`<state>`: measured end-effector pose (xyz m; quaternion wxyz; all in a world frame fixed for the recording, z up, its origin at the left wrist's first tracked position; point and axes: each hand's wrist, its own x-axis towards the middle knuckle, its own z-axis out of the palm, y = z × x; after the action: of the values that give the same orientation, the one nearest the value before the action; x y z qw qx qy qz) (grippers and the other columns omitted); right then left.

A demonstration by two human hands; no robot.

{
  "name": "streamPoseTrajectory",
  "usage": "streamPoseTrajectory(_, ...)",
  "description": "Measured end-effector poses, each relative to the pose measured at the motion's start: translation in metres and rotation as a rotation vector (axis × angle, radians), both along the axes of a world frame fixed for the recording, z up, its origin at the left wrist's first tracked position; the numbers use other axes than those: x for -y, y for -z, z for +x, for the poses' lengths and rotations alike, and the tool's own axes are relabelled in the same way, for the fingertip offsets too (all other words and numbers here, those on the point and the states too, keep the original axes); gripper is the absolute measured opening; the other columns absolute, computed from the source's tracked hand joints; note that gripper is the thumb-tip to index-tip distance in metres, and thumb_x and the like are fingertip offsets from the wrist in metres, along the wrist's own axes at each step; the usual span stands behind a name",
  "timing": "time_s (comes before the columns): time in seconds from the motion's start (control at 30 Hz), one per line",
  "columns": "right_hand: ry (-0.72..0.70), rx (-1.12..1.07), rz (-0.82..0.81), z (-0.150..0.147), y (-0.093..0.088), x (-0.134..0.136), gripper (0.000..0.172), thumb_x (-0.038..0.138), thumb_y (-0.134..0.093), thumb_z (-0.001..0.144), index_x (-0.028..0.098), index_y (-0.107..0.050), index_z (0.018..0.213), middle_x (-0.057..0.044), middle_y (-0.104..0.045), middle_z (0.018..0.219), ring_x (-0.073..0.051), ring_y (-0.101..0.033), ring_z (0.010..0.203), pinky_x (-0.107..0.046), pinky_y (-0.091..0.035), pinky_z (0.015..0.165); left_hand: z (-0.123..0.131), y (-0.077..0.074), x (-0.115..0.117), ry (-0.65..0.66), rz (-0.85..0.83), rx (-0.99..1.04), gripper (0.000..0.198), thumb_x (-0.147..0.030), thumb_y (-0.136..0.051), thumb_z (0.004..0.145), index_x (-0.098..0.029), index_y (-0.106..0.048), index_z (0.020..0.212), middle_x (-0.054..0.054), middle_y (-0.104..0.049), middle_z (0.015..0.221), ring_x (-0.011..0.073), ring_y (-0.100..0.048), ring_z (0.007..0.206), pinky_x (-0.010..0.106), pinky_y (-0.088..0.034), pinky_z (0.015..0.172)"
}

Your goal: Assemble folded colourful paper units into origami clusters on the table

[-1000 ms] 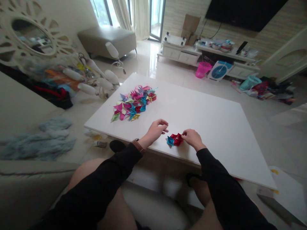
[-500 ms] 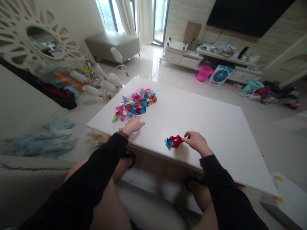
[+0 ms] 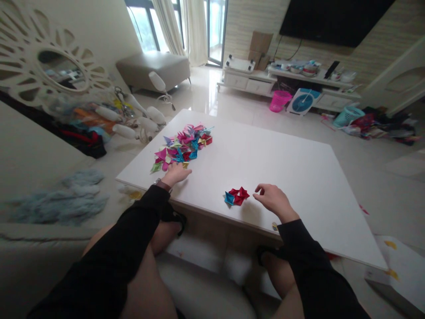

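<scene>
A heap of folded origami paper pieces (image 3: 181, 148), in pink, blue, red, green and yellow, lies on the left of the white table (image 3: 259, 150). My left hand (image 3: 177, 173) is at the near edge of that heap, fingers toward it and thumb spread; a yellow folded piece (image 3: 185, 165) shows close by its fingers. Closer to the front edge sit several red folded papers (image 3: 239, 195) beside a blue one (image 3: 229, 198). To their right, my right hand (image 3: 274, 199) hovers apart from them, fingers curved, thumb and forefinger apart, with nothing visible between them.
Left of the table stands a lamp with several white shades (image 3: 141, 122). My knees are under the front edge. Behind are a low white cabinet (image 3: 252, 82), a pink basket (image 3: 279, 102) and a blue fan (image 3: 303, 102). A white box (image 3: 398, 266) is at the right.
My right hand has come away from the red papers, leaving a gap. My left hand stays at the heap. The whole view has shifted slightly.
</scene>
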<state>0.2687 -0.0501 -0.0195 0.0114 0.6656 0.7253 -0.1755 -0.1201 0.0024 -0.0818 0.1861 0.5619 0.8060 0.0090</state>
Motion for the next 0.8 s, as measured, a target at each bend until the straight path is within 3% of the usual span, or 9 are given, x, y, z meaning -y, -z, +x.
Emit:
streamPoseTrajectory(0.17,-0.013,-0.017,-0.003,-0.003,-0.002,0.003,0.022,0.04,-0.064,0.086,0.025,-0.076,0.095,-0.004,-0.076,0.09,-0.021,-0.067,0.082,-0.029,-0.038,0.064,0.014,0.005,0.004,0.028,0.035,0.059,0.067,-0.047,-0.055,0.085,-0.011,-0.05,0.141,0.026,-0.046,0.147,0.0414,-0.045,0.137,0.045,-0.037,0.11)
streamPoseTrajectory(0.27,-0.03,-0.025,0.001,-0.005,-0.001,0.003,0.021,0.041,-0.063,0.087,0.025,-0.075,0.094,-0.003,-0.076,0.089,-0.02,-0.067,0.081,-0.028,-0.038,0.065,0.017,0.009,0.005,0.097,0.078,0.049,0.069,-0.046,-0.056,0.084,-0.008,-0.05,0.142,0.026,-0.037,0.156,0.0418,-0.04,0.142,0.043,-0.036,0.111)
streamPoseTrajectory(0.37,-0.039,-0.023,-0.003,-0.007,0.0,0.004,0.021,0.042,-0.063,0.087,0.025,-0.075,0.094,-0.003,-0.076,0.089,-0.02,-0.068,0.081,-0.028,-0.038,0.064,0.016,0.014,0.003,0.15,0.073,0.058,0.068,-0.044,-0.055,0.085,-0.005,-0.052,0.14,0.025,-0.04,0.156,0.0406,-0.039,0.144,0.042,-0.034,0.115)
streamPoseTrajectory(0.53,-0.058,-0.02,-0.003,-0.009,0.002,0.005,0.024,0.043,-0.06,0.089,0.024,-0.075,0.094,-0.004,-0.076,0.088,-0.021,-0.067,0.08,-0.029,-0.037,0.064,0.014,0.024,-0.001,0.129,0.094,0.075,0.069,-0.045,-0.055,0.084,-0.005,-0.054,0.14,0.023,-0.036,0.16,0.0403,-0.039,0.144,0.042,-0.034,0.115)
streamPoseTrajectory(0.8,-0.068,-0.036,0.009,-0.009,0.004,0.007,0.025,0.043,-0.058,0.09,0.024,-0.074,0.09,-0.004,-0.076,0.086,-0.02,-0.067,0.078,-0.029,-0.036,0.062,0.011,0.034,0.002,0.108,0.218,0.169,0.055,-0.036,-0.06,0.08,-0.009,-0.062,0.127,0.023,-0.049,0.148,0.0385,-0.047,0.135,0.045,-0.034,0.113)
